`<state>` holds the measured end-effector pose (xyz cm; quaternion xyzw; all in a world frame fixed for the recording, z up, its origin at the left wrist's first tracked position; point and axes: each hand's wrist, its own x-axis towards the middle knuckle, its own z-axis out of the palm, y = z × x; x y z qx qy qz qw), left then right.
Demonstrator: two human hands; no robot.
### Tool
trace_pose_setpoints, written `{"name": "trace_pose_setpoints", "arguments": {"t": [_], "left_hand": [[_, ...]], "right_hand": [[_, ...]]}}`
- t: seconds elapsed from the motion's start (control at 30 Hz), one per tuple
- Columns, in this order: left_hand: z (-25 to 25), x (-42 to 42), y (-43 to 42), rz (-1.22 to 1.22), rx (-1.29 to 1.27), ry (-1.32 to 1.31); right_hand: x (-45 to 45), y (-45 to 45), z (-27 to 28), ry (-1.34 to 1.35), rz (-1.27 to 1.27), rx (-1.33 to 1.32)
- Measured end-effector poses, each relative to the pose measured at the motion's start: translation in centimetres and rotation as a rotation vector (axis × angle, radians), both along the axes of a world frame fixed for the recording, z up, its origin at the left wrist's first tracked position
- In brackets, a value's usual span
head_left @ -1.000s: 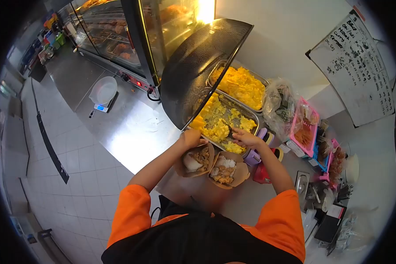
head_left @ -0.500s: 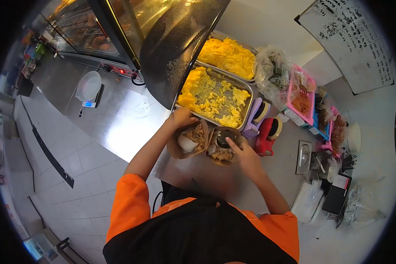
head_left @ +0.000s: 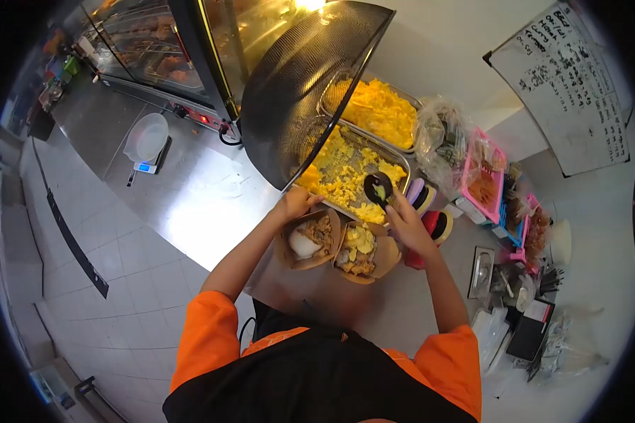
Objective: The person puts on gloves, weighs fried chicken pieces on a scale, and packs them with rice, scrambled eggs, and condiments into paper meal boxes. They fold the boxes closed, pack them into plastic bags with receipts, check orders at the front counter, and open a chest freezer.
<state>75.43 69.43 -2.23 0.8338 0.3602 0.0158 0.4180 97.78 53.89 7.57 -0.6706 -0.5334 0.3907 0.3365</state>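
Note:
My right hand (head_left: 404,224) is closed round the handle of a black ladle (head_left: 375,185), whose bowl is over the right part of a metal tray (head_left: 407,169) of scrambled egg. A little egg shows in the bowl. My left hand (head_left: 298,204) has its fingers curled at the tray's front edge, by the back of the left paper box (head_left: 282,252); what they grip is hidden. White rice and brown minced topping fill that box. Beside it, the right paper box (head_left: 386,259) holds brown topping with yellow egg on top.
A black mesh food cover (head_left: 282,92) tilts over the trays' left side. Behind is a second egg tray (head_left: 381,109). Tape dispensers, including a red one (head_left: 415,259), stand right of the boxes. A scale (head_left: 148,168) with a plastic bowl (head_left: 147,137) is at left.
My right hand has lifted the ladle from the right box back to the egg tray. Egg now lies on that box's topping. My left hand stays near the tray edge; the view has shifted slightly.

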Motion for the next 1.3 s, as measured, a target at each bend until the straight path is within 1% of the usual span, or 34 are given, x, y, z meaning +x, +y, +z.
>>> {"name": "trace_pose_setpoints", "arguments": {"t": [0.03,0.07,0.1,0.13,0.17,0.2,0.23,0.27,0.3,0.33,0.37,0.43,0.47,0.5,0.53,0.57,0.6,0.63,0.7,0.8,0.83,0.9,0.93,1.0,1.07,1.13,1.17,1.23,1.27,1.3], "left_hand": [[0.0,0.0,0.0,0.023,-0.022,0.017],[0.4,0.1,-0.2,0.114,-0.035,0.073],[0.9,0.1,-0.6,0.183,-0.076,0.048],[1.5,0.0,-0.8,0.253,-0.116,0.021],[1.8,0.1,-1.0,0.322,-0.158,-0.006],[1.9,0.2,-1.0,0.36,-0.178,0.039],[2.1,0.3,-1.2,0.414,-0.201,0.023],[-0.1,0.5,-1.2,0.477,-0.059,-0.014],[-1.9,0.6,-1.0,0.497,-0.004,-0.09],[-2.2,0.7,-1.0,0.512,0.053,-0.164],[-2.5,0.6,-0.6,0.508,-0.018,-0.117],[0.1,0.2,-0.8,0.5,-0.175,-0.03],[-4.5,0.2,-0.1,0.499,-0.175,-0.231],[-4.1,0.0,-0.2,0.493,-0.239,-0.209],[-2.4,-0.3,-0.1,0.484,-0.304,-0.188],[-0.3,-0.5,-0.1,0.473,-0.366,-0.169],[2.3,-0.7,-0.3,0.498,-0.414,-0.181],[1.8,-0.7,-0.1,0.497,-0.392,-0.167],[1.0,-0.8,0.1,0.492,-0.349,-0.135],[1.4,-0.7,0.4,0.489,-0.442,-0.07],[0.1,-0.6,0.6,0.483,-0.449,-0.143],[-3.1,-0.4,1.0,0.47,-0.461,-0.287],[-2.5,-0.4,1.1,0.456,-0.515,-0.222],[-4.4,-0.2,1.5,0.473,-0.569,-0.219],[-4.1,-0.2,1.5,0.458,-0.599,-0.238],[-0.4,-0.6,0.9,0.408,-0.604,-0.283],[0.5,-0.7,0.7,0.41,-0.59,-0.302],[1.6,-0.9,0.3,0.415,-0.557,-0.338],[1.8,-1.0,0.5,0.409,-0.537,-0.234],[2.0,-1.0,0.6,0.403,-0.519,-0.13]], "right_hand": [[0.8,2.2,-1.5,-0.058,0.03,0.006],[1.2,4.8,-3.2,-0.201,0.075,0.034],[1.1,7.4,-4.4,-0.345,0.118,0.064],[0.4,10.0,-4.5,-0.4,0.114,-0.052],[-0.4,11.6,-5.0,-0.496,0.112,-0.096],[-1.3,13.3,-5.4,-0.591,0.114,-0.142],[-1.9,14.4,-6.2,-0.728,0.119,-0.112],[-2.4,15.4,-7.0,-0.863,0.124,-0.082],[-3.2,16.0,-6.8,-0.755,0.119,-0.147],[-4.1,16.4,-6.4,-0.646,0.117,-0.214],[-4.9,16.5,-6.3,-0.536,0.118,-0.283],[-4.3,16.5,-8.6,-0.565,0.234,-0.181],[-3.9,16.3,-9.3,-0.563,0.28,-0.141],[-3.8,15.9,-9.8,-0.559,0.322,-0.104],[-4.0,15.9,-9.5,-0.502,0.326,-0.181],[-3.8,15.9,-11.1,-0.527,0.371,-0.111],[-3.5,16.4,-13.8,-0.551,0.415,-0.035],[-3.7,16.7,-14.6,-0.572,0.458,0.045],[-4.0,16.9,-16.3,-0.478,0.481,0.196],[-3.9,17.2,-18.2,-0.486,0.56,0.195],[-3.8,17.1,-17.5,-0.505,0.599,0.21],[-3.8,16.4,-15.6,-0.512,0.673,0.132],[-4.3,15.5,-12.8,-0.5,0.706,0.039],[-4.9,14.4,-8.7,-0.506,0.755,-0.119],[-5.0,13.9,-6.7,-0.541,0.787,-0.254],[-5.0,13.3,-5.4,-0.522,0.838,-0.257],[-4.9,13.0,-5.1,-0.512,0.863,-0.258],[-4.3,12.9,-6.5,-0.534,0.902,-0.2],[-3.9,12.9,-7.2,-0.542,0.922,-0.169],[-3.7,12.7,-6.7,-0.561,0.944,-0.176]]}}
